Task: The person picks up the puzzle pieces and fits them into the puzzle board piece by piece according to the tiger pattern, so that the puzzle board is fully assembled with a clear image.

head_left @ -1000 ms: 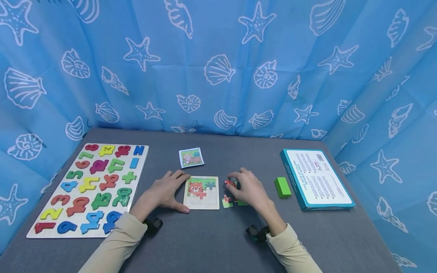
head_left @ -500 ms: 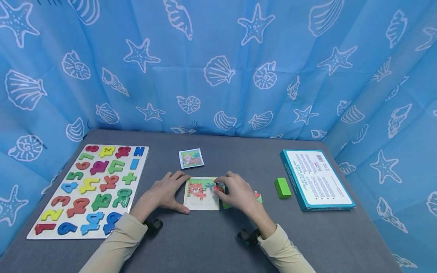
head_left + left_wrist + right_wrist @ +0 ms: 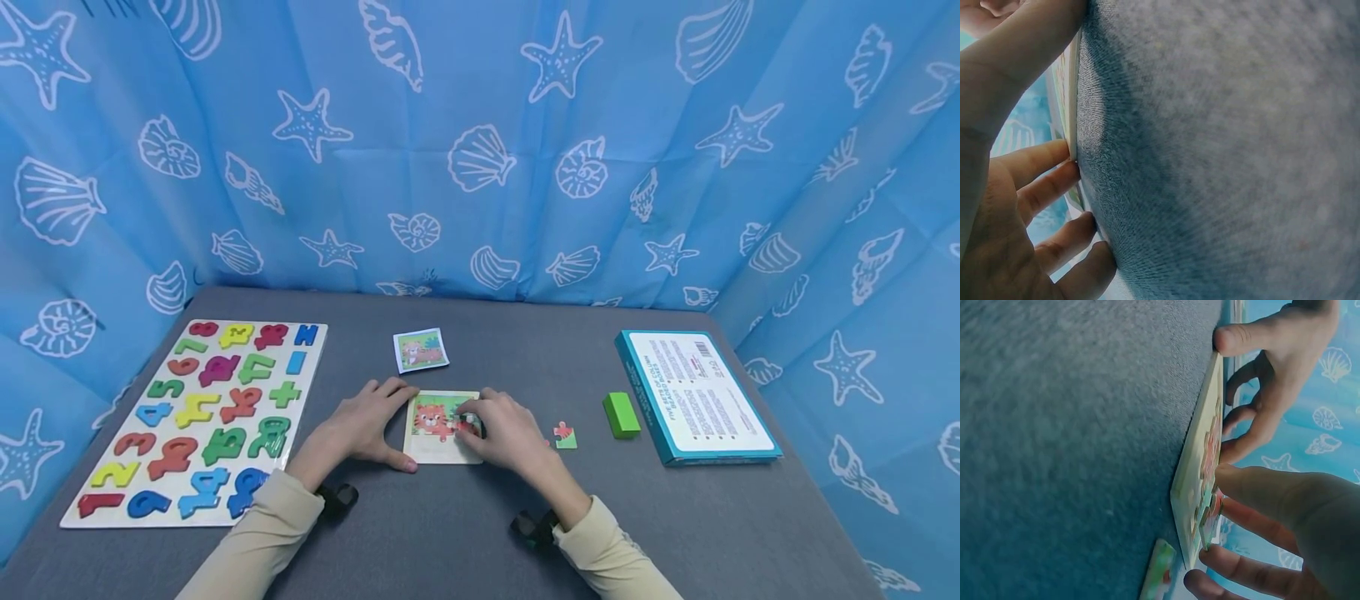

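A wooden puzzle board with a partly filled tiger picture lies at the table's middle. My left hand rests along its left side, thumb at the near corner, other fingers towards the far corner; in the left wrist view the fingers touch the edge. Over the board's right part, my right hand pinches a jigsaw piece between thumb and fingers. That piece is tilted, close above the board; whether it touches is unclear. A loose jigsaw piece lies to the right, another mostly hidden behind the right hand.
Behind the board lies a tiger picture card. A number board with raised coloured numerals occupies the left side. On the right are a green block and a flat teal-and-white box. A blue shell-patterned curtain hangs behind the table.
My right hand has moved left from the loose pieces to above the board, carrying a jigsaw piece. A loose piece behind it has come into view. The left hand has stayed put.
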`<move>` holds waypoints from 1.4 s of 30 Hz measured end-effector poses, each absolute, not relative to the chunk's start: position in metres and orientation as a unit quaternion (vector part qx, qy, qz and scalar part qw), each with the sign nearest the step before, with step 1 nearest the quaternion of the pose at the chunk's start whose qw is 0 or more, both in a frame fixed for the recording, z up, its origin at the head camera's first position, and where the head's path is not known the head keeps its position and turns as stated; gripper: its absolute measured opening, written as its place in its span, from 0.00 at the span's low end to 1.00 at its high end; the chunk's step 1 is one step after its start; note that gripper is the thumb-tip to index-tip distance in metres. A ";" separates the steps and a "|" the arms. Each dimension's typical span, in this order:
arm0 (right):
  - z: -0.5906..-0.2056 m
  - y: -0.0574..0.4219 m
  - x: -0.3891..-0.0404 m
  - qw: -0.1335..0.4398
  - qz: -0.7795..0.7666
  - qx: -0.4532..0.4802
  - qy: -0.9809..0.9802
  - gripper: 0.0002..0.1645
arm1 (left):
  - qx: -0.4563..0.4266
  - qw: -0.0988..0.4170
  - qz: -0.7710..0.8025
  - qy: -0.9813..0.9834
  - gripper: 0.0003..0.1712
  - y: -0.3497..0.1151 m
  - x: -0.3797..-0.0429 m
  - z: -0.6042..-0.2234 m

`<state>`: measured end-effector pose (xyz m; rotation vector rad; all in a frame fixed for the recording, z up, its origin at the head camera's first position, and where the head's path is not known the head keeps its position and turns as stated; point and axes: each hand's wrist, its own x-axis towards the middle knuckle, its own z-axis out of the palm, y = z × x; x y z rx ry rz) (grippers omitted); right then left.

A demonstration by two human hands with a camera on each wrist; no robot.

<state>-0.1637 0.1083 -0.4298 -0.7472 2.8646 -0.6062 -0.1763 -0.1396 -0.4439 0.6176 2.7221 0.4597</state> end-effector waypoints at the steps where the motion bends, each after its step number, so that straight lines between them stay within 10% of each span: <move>1: -0.430 0.107 -0.164 0.062 -0.198 -0.245 0.947 0.15 | 0.216 0.155 0.160 0.951 0.64 -0.140 -0.176 -0.444; 42: -0.436 0.093 -0.169 0.063 -0.185 -0.210 0.958 0.14 | 0.223 0.145 0.167 0.949 0.64 -0.142 -0.175 -0.447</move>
